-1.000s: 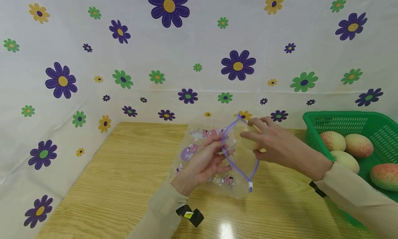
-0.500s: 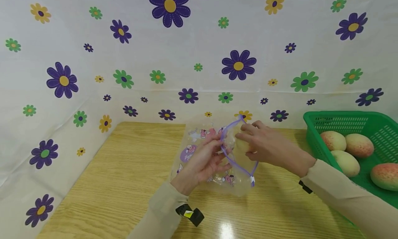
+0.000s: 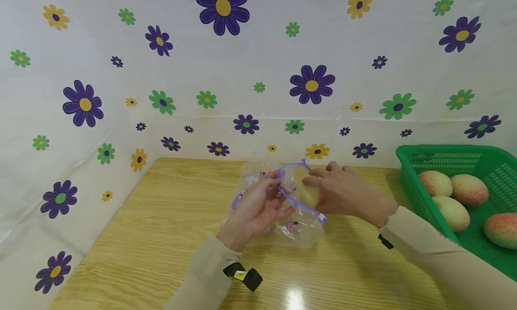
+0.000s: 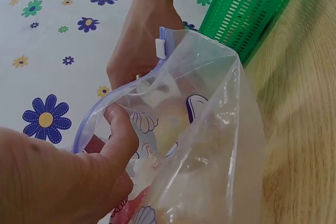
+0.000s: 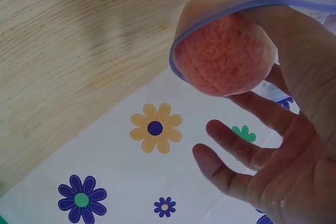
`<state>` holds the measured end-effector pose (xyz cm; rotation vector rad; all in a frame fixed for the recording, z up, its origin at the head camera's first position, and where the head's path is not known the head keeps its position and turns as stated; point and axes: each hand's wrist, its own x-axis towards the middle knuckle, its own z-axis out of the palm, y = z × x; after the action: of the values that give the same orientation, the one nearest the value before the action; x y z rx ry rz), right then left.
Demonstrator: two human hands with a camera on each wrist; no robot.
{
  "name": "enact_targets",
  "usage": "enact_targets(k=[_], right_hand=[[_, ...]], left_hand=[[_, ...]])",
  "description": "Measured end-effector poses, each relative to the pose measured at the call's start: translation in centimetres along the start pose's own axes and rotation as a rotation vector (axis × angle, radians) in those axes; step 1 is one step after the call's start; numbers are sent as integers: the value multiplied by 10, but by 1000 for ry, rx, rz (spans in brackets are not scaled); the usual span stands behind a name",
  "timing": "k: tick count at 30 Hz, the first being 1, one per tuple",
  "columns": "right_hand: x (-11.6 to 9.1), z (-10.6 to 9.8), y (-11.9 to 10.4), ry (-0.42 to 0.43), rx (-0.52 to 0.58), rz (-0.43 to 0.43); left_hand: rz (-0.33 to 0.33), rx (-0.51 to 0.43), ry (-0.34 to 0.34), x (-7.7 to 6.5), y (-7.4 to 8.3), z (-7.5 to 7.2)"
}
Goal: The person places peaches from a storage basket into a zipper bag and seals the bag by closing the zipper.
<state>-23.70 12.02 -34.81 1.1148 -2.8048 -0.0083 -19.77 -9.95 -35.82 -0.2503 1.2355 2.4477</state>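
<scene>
A clear zip bag with cartoon prints and a purple slider edge lies tilted on the table, its mouth facing right. My left hand pinches the near rim of that mouth between thumb and fingers. At the opening, my right hand holds a peach, whose reddish side fills the mouth in the right wrist view. Thumb and index finger lie along the fruit, while the other fingers spread outside the purple edge. From the head view the peach is mostly hidden by hand and film.
At the right stands a green perforated basket with several peaches inside. The wooden table ends at a white flower-printed cloth behind and to the left.
My right hand has moved left with the peach, further into the bag's mouth. The mouth has dropped lower and flattened, and my left hand has shifted slightly left with the rim.
</scene>
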Motion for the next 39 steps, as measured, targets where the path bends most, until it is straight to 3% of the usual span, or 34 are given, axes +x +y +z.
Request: enact_targets(k=[9,18,25,39], right_hand=[[-1,-2,-4,-89,-90,49],[1,-36,3,-110,-120,81],[2,-65,4,-77,-136,100],[-11,-80,-7,-37,-163,68]], left_hand=[[3,-10,11,0,8,-1],[65,29,-12,2,38,20],[144,82,-49,-6,61,37],[183,131,-68,-17,69,37]])
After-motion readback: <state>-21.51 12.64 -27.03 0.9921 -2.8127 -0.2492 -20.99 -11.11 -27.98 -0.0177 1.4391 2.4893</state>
